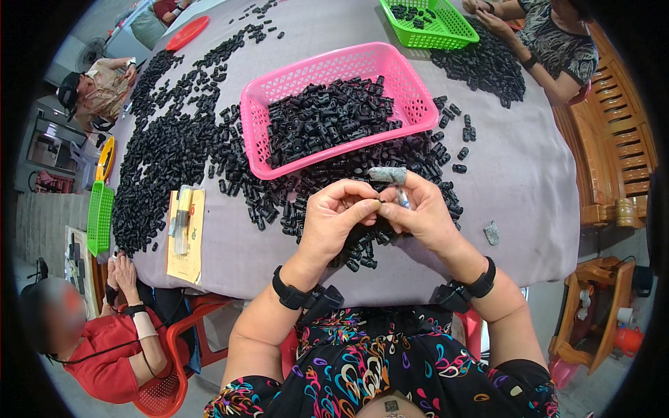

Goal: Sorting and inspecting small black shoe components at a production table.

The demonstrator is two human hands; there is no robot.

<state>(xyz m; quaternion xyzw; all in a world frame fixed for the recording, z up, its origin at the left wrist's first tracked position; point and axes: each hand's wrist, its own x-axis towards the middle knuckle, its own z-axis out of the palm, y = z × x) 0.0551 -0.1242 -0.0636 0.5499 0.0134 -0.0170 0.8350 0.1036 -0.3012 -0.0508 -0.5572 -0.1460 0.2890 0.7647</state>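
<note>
I see my two sets of fingers meeting over the near edge of the tabletop: the left hand is curled shut, its fingers pinching a small black plastic part at the tips, while the right hand is closed as well, its fingers pressed against the same small part from the other side; a slim silvery-blue tool sits in that right grip, and a grey fabric sleeve covers one raised fingertip. The part is held just above the tabletop, between both hands, too small for me to make out its shape. Directly under and around my hands lies a loose heap of small black plastic cylinders, spreading left in a broad dark band. Just beyond it stands a pink plastic lattice basket, part-filled with the same black pieces. The grey cloth-covered tabletop carries a small grey pad to my right and a yellow paper card with a clear tube on it to my left. Farther off sits a green plastic basket, and other people sit around the edges, one in a red shirt at lower left.
</note>
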